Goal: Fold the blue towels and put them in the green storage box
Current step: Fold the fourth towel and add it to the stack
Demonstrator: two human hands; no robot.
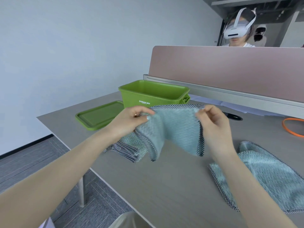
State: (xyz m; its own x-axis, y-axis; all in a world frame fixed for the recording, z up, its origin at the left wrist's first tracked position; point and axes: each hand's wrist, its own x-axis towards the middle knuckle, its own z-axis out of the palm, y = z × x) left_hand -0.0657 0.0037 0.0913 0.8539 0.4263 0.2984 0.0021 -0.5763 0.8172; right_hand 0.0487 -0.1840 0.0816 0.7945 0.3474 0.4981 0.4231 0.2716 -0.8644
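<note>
- Holding a blue towel (177, 129) up above the desk (164, 186), the left hand (130, 122) pinches one top corner and the right hand (212, 124) pinches the other, fingers curled tight on the checkered edge.
- The towel hangs doubled between the hands; its lower left fold droops toward a second towel (130, 148) bunched on the desk beneath the left wrist, and whether the two touch is hard to tell.
- That bunched towel is mostly hidden behind the left hand and the hanging cloth; only its checkered trim and a patch of blue show.
- A third towel (269, 180) lies spread at the right, partly covered by the right forearm and cut off by the frame edge.
- The green storage box (153, 94) stands open behind the hands, its near lower wall blocked by the raised towel; the inside bottom can't be seen.
- Its green lid (98, 116) lies flat just left of the box.
- An orange loop (291, 127) at the far right is cut off by the frame.
- Beyond a pink divider (230, 68), a person in a white headset (238, 25) shows only from the shoulders up.
</note>
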